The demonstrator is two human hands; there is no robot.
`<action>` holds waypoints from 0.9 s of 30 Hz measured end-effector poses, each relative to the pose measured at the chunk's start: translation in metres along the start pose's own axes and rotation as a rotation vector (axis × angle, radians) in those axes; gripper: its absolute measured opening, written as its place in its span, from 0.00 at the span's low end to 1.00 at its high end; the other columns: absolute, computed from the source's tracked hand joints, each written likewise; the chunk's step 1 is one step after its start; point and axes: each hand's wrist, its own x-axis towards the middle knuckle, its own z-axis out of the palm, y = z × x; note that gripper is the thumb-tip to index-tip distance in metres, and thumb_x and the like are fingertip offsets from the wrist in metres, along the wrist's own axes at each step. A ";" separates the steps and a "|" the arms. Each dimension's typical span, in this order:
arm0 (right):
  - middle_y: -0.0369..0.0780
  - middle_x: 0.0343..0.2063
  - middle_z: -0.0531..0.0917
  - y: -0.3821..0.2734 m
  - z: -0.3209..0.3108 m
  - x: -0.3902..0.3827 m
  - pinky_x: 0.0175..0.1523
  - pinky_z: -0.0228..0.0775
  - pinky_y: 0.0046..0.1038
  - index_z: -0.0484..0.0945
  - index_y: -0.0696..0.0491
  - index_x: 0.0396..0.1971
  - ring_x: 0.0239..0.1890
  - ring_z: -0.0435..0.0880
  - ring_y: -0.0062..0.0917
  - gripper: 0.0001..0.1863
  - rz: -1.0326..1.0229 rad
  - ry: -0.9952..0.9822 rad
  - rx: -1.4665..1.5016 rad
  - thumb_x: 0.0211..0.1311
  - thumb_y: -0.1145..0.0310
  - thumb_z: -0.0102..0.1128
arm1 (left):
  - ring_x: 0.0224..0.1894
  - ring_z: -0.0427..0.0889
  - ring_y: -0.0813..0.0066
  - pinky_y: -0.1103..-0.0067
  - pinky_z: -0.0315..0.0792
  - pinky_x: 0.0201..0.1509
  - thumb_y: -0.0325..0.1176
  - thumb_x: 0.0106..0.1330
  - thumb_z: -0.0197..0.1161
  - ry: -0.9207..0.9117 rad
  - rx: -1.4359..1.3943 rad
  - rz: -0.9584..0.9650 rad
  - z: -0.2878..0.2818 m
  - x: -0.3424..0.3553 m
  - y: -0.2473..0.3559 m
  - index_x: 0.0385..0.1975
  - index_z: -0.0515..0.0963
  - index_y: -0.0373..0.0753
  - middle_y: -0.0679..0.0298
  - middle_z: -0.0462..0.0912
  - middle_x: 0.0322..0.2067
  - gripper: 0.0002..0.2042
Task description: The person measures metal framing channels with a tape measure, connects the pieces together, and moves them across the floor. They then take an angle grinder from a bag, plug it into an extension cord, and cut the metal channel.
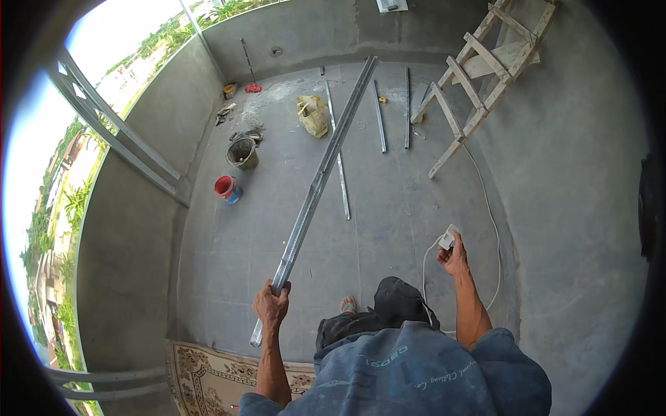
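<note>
My left hand (271,303) is closed round the lower part of a long galvanized metal channel (321,176). The channel slants up and away to the right, over the tiled floor, and a short end sticks out below my fist. Out to the right, my right hand (454,259) grips a small white extension socket (449,237). A white cord (424,270) hangs from the socket in a loop beside my knee, and more cord runs along the floor toward the ladder. Part of the socket is covered by my fingers.
A wooden ladder (477,102) leans at the right wall. Several metal strips, including one long strip (343,182), lie on the floor. A yellowish bag (312,116), a dark bucket (242,153) and a red-and-blue bucket (227,189) stand left. A patterned rug (201,381) lies near me.
</note>
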 end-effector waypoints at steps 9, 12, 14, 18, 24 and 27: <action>0.35 0.20 0.80 -0.002 0.113 0.128 0.31 0.76 0.31 0.81 0.49 0.33 0.18 0.78 0.22 0.30 0.032 0.115 -0.004 0.61 0.33 0.62 | 0.26 0.81 0.47 0.59 0.72 0.35 0.50 0.58 0.70 -0.090 -0.003 0.118 0.032 0.231 0.075 0.26 0.76 0.37 0.54 0.79 0.18 0.20; 0.35 0.19 0.80 -0.005 0.154 0.187 0.31 0.76 0.31 0.81 0.49 0.33 0.18 0.77 0.22 0.30 0.102 0.134 0.049 0.61 0.33 0.61 | 0.27 0.81 0.46 0.59 0.72 0.37 0.51 0.58 0.70 -0.115 0.015 0.124 0.058 0.282 0.093 0.27 0.77 0.37 0.54 0.79 0.19 0.20; 0.35 0.19 0.79 -0.011 0.181 0.213 0.31 0.75 0.31 0.81 0.49 0.33 0.18 0.77 0.22 0.29 0.141 0.138 0.068 0.61 0.34 0.61 | 0.28 0.82 0.46 0.58 0.72 0.38 0.52 0.57 0.69 -0.155 0.036 0.096 0.065 0.313 0.107 0.27 0.78 0.38 0.53 0.79 0.19 0.21; 0.35 0.20 0.79 -0.024 0.227 0.258 0.32 0.74 0.33 0.81 0.49 0.33 0.19 0.77 0.23 0.28 0.232 0.158 0.109 0.63 0.35 0.59 | 0.29 0.82 0.46 0.58 0.72 0.39 0.54 0.58 0.69 -0.186 0.040 0.046 0.075 0.377 0.125 0.30 0.80 0.38 0.52 0.80 0.21 0.21; 0.36 0.22 0.80 -0.043 0.271 0.274 0.36 0.74 0.34 0.80 0.47 0.33 0.22 0.77 0.24 0.27 0.254 0.249 0.135 0.62 0.35 0.58 | 0.33 0.82 0.45 0.57 0.72 0.41 0.53 0.59 0.68 -0.208 0.022 -0.003 0.083 0.473 0.139 0.33 0.80 0.37 0.49 0.82 0.25 0.22; 0.36 0.23 0.80 -0.039 0.280 0.263 0.36 0.72 0.32 0.80 0.48 0.34 0.23 0.77 0.23 0.27 0.263 0.325 0.181 0.64 0.35 0.57 | 0.34 0.84 0.45 0.57 0.74 0.42 0.53 0.59 0.69 -0.224 0.032 0.033 0.094 0.524 0.139 0.35 0.82 0.37 0.49 0.83 0.26 0.22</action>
